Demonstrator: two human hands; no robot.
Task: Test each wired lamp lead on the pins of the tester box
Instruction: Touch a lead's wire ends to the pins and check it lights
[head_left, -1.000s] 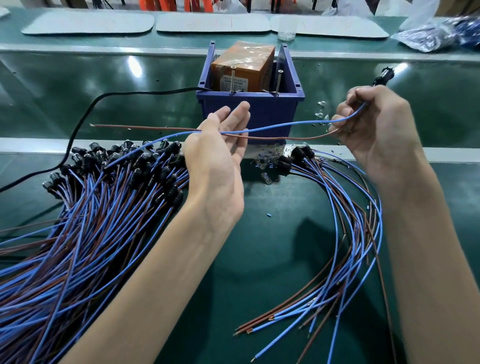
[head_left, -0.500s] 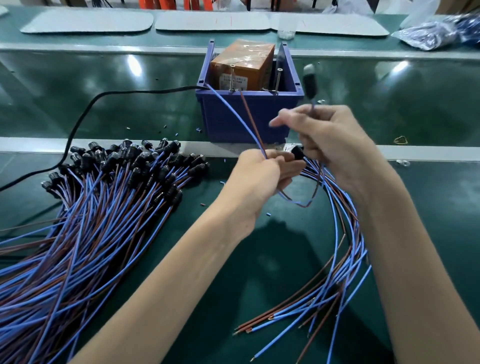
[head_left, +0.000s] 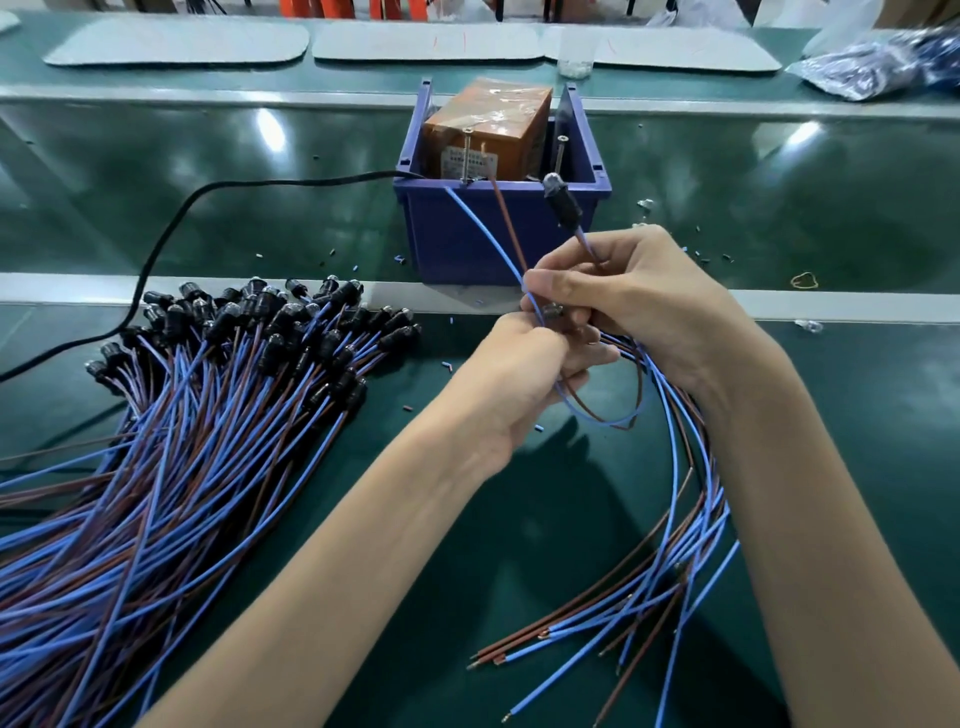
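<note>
The tester box (head_left: 483, 135), orange-wrapped, sits in a blue bin (head_left: 467, 234) with two upright metal pins (head_left: 467, 156) at its front. My right hand (head_left: 639, 301) pinches a lead just below its black lamp holder (head_left: 561, 202), which points up in front of the bin. My left hand (head_left: 530, 364) grips that lead's blue wire (head_left: 483, 228) and brown wire (head_left: 506, 223); their bare ends reach up to the left pin area. The wires loop below both hands.
A large pile of leads (head_left: 182, 415) with black lamp holders lies at the left. A smaller bundle (head_left: 675, 519) curves under my right arm. A black power cord (head_left: 208, 192) runs from the bin to the left. Wire scraps litter the green belt.
My left hand came right and gripped the two wires, raising their ends to the tester's pins. My right hand moved left and lower, bringing the lamp holder in front of the bin.
</note>
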